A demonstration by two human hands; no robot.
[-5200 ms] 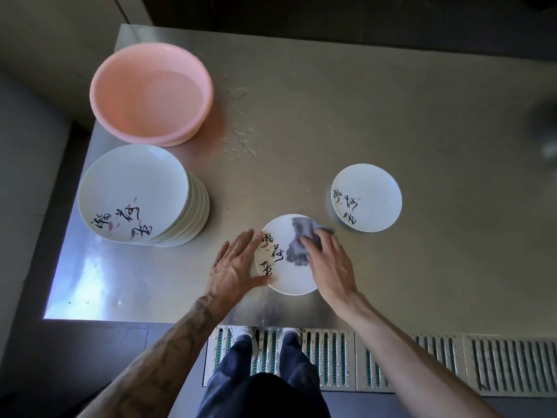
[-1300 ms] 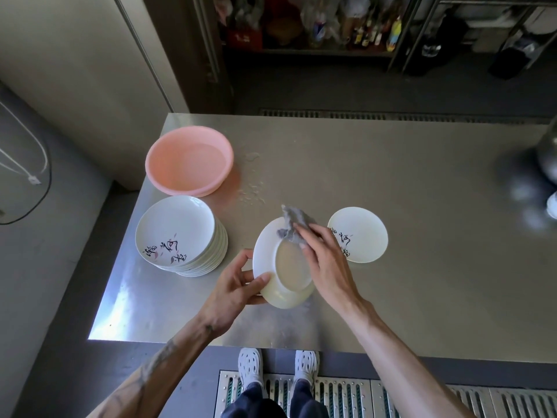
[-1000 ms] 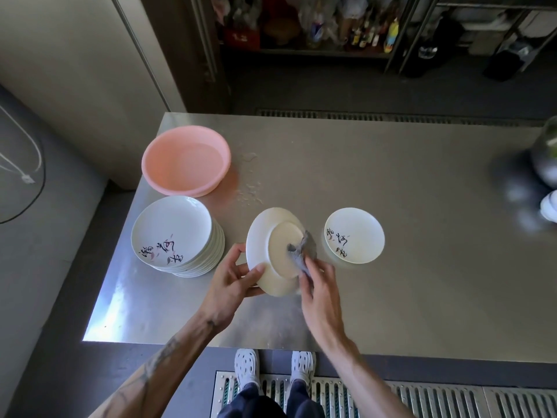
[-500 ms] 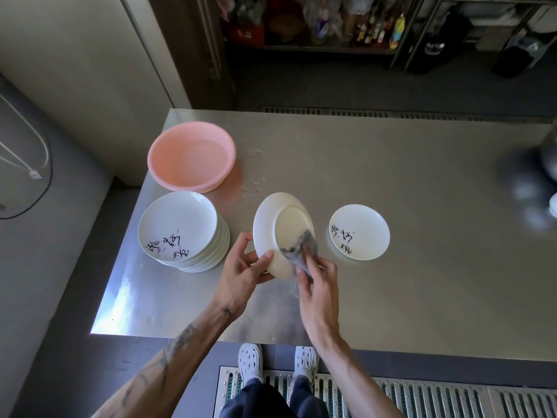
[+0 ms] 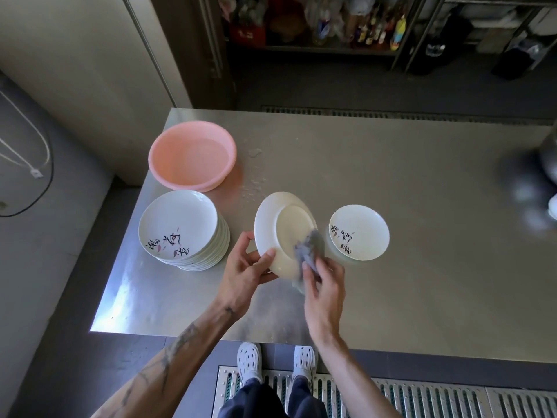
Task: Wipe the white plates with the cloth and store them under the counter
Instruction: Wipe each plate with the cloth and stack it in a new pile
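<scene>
White, tilted underside-up near the front edge of the tabletop [image 5: 391, 182], a plate [image 5: 283, 233] is pinched in the grip of the left hand [image 5: 241, 276] — a grey cloth [image 5: 310, 251] is clutched against it by the right hand [image 5: 325, 285]. Brushed black characters on the stacked plates [image 5: 177, 221] are unreadable.

Your left hand [image 5: 244, 274] was up in front of you. The thumb lay across the near rim of the plate [image 5: 280, 230] and the fingers curled behind it, gripping it tilted with its underside toward you. Your left forearm [image 5: 168, 357] came in from the lower left, bare and tattooed. Your right hand [image 5: 327, 291] sat just right of the left, back of the hand up, its fingertips pressing the bunched cloth [image 5: 310, 251] against the plate's lower right. Your right forearm [image 5: 355, 375] was bare, rising from the bottom edge. The hands were close but apart.
</scene>
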